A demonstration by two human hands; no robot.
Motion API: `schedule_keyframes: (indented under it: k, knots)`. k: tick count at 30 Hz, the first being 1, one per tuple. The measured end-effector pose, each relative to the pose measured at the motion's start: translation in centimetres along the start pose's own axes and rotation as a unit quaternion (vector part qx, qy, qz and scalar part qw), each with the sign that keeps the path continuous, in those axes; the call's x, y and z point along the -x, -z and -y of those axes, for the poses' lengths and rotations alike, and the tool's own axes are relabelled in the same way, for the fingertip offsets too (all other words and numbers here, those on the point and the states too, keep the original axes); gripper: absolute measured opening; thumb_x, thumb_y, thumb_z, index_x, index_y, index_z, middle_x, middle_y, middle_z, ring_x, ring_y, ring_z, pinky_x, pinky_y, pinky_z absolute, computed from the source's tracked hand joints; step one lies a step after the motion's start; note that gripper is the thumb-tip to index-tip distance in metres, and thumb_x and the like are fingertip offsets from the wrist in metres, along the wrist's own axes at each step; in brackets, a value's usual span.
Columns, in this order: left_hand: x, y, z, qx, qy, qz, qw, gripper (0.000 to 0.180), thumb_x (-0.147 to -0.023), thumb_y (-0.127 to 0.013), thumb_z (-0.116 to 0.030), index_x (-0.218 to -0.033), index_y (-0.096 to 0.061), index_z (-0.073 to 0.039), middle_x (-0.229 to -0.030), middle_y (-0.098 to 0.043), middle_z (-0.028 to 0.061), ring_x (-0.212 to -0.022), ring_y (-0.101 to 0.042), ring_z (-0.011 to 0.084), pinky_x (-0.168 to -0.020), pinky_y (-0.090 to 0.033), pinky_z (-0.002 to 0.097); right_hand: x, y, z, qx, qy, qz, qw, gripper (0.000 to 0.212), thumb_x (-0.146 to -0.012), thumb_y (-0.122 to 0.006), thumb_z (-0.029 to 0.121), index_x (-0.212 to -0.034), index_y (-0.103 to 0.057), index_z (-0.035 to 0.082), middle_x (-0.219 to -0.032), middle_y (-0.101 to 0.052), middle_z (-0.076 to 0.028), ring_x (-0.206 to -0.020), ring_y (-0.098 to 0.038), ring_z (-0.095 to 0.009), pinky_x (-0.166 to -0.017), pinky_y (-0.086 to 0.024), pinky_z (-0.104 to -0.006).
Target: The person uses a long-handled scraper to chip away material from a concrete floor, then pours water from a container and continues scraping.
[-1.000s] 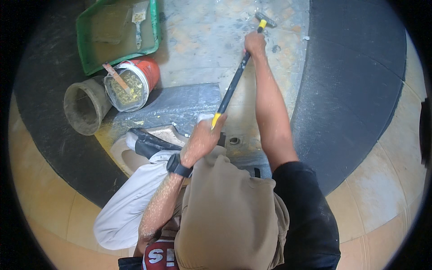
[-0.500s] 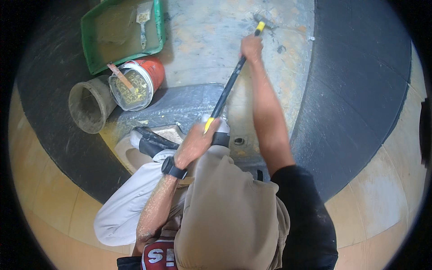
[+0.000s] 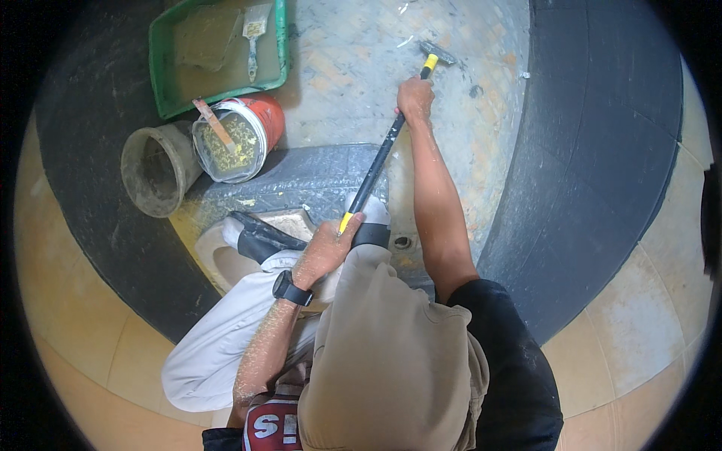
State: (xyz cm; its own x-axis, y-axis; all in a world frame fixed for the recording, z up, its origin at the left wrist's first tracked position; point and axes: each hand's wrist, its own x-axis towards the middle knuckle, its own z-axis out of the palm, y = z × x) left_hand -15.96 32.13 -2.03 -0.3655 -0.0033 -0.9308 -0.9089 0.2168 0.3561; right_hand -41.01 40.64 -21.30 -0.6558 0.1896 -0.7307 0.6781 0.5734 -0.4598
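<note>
A long-handled floor scraper (image 3: 381, 154) slants across the view, with a black shaft and yellow bands near both ends. My right hand (image 3: 415, 99) is closed round the shaft just behind the upper yellow band. Lower down, my left hand (image 3: 329, 246) grips the handle's near end, beside my knee. The dark scraper head (image 3: 438, 52) rests on the worn, patchy floor (image 3: 338, 75); its blade edge is too small to make out. A few pale slivers lie just left of the head.
At upper left, a green tray (image 3: 280, 45) holds murky liquid, a flat sheet and a paintbrush (image 3: 254, 41). Below stand a red-and-white bucket (image 3: 265, 120) with a putty knife (image 3: 214, 126) and a grey bucket (image 3: 143, 199). A squat toilet (image 3: 297, 222) and drain hole (image 3: 402, 242) are near my feet.
The scraper head has moved toward me and slightly left, with both hands still on the handle. Pale slivers now show beside it. The whole view has shifted a little.
</note>
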Motion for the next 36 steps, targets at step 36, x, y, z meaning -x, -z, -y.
schedule_keyframes:
  k: [36]
  knots:
    - [-0.2,0.3,-0.5,0.07,-0.003,-0.025,0.997,0.07,-0.106,-0.031,-0.06,-0.07,-0.05,-0.003,-0.052,-0.043,0.0047,-0.05,-0.045,0.0172,-0.053,-0.04,0.0379,-4.9,-5.4,0.1,0.186,0.165,0.046,0.968,0.036,-0.098,-0.047,0.022,-0.104,-0.052,-0.013,-0.089,-0.069,-0.027,-0.08,-0.071,-0.04,-0.076,-0.058,-0.0452]
